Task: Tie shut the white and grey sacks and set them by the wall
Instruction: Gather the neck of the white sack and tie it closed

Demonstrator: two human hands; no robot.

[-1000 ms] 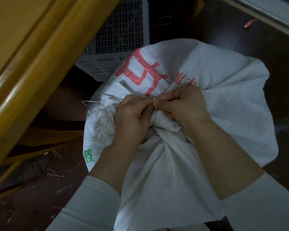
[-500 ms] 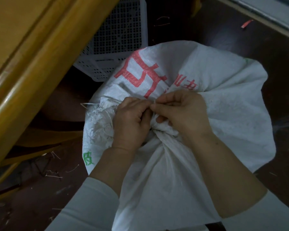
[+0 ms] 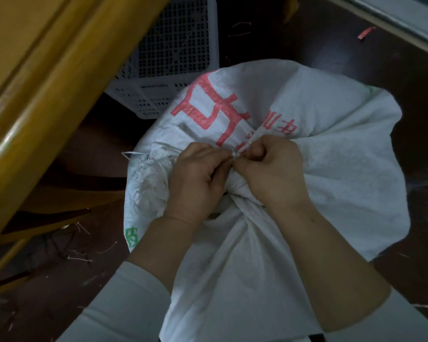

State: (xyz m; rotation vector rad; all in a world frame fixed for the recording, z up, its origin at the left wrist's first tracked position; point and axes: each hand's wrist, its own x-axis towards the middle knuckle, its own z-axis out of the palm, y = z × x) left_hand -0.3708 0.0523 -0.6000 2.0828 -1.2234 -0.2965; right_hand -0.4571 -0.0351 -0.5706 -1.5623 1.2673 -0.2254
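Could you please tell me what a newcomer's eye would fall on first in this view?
The white woven sack with red printed characters fills the centre, its neck gathered and twisted. The left hand and right hand meet over that neck, pinching the bunched fabric. Behind it, upper centre, stands a white perforated crate; a yellow wooden edge runs down the left.

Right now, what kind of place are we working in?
Probably an indoor storeroom or home work corner: a dark reddish-brown floor strewn with fibre scraps, a white perforated plastic crate beside yellow varnished wooden furniture, and the white woven plastic sack being tied.
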